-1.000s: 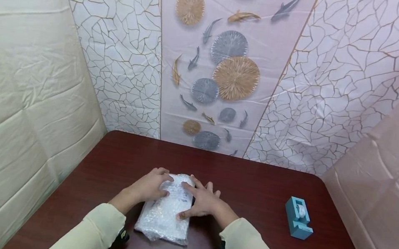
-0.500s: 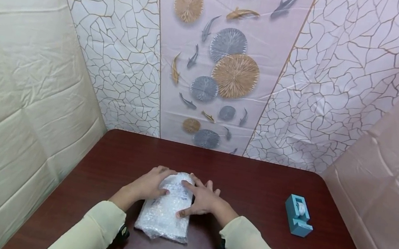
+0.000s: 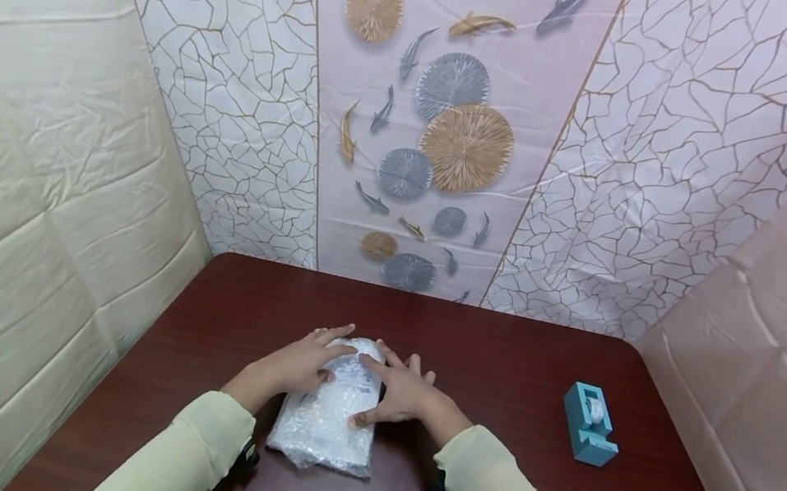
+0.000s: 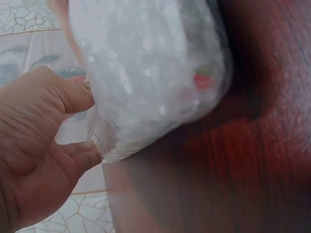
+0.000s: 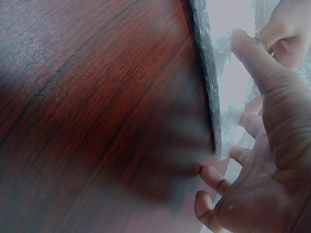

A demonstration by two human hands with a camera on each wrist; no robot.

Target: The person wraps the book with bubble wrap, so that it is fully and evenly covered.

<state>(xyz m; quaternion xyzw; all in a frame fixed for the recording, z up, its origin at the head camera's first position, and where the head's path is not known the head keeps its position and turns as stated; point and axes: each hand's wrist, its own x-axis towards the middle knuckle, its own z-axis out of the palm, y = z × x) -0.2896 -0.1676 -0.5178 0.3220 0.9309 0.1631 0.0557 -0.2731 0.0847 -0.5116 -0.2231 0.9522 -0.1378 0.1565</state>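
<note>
A flat bubble-wrapped package point(image 3: 328, 428) lies on the table, white underneath with faint bluish print. At its far left, my left hand point(image 3: 296, 361) rests across the top corner, fingers reaching over the far end and thumb on the upper face. My right hand point(image 3: 405, 396) lies spread along the right side, its thumb and forefinger touching the wrap. Seen from the left wrist, the bubble wrap point(image 4: 146, 68) has a small red spot beneath it, and loose film shows by the fingers of the left hand point(image 4: 39, 141). In the right wrist view, some fingers of the right hand point(image 5: 272, 160) stand off the package.
A blue tape dispenser point(image 3: 590, 425) with a roll of clear tape stands on the right of the dark red wooden table point(image 3: 496, 375). Patterned sheeting point(image 3: 411, 115) rises behind the far edge, and pale cloth point(image 3: 35, 190) hangs along both sides.
My left fingers have slid a little to the right over the package's far end, and one finger now extends further out. The right hand and the package stay nearly in place.
</note>
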